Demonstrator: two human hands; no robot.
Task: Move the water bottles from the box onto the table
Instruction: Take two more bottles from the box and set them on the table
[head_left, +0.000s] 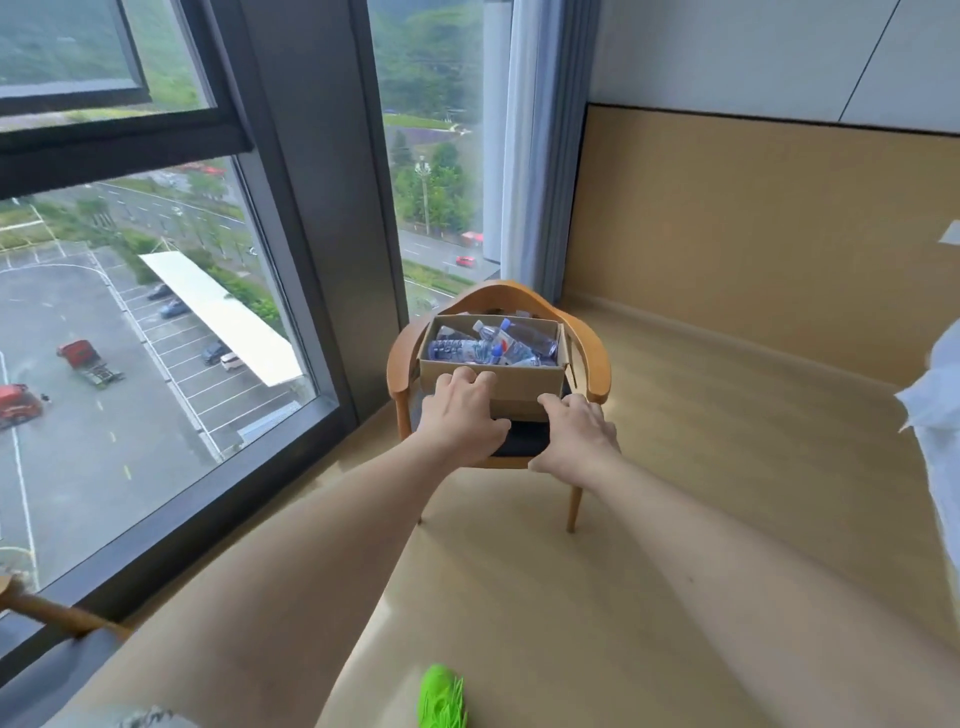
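While both arms reach out from the head cam, the box (493, 371) sits on a wooden chair (592, 358) in the corner by the big window (156, 312). It's open cardboard, and the bottles (491, 345) lie jumbled inside, clear plastic with blue caps and labels, none standing up as far as I can see. No table shows up anywhere in this shot.

Left hand (462, 415) is at the near wall of the box, fingers bent with the tips up by the top edge; honestly can't tell if it's actually gripping or just touching. Right hand (576, 431) is lower, near the bottom right corner of the box, fingers loosely spread and slightly bent, holding nothing that I can see; contact is unclear too.

Chair has a dark seat pad (524, 439) under the box. Floor (727, 467) is light wood, a curtain (540, 156) hangs in the corner, and something bright green (441, 696) pokes in at the bottom edge.
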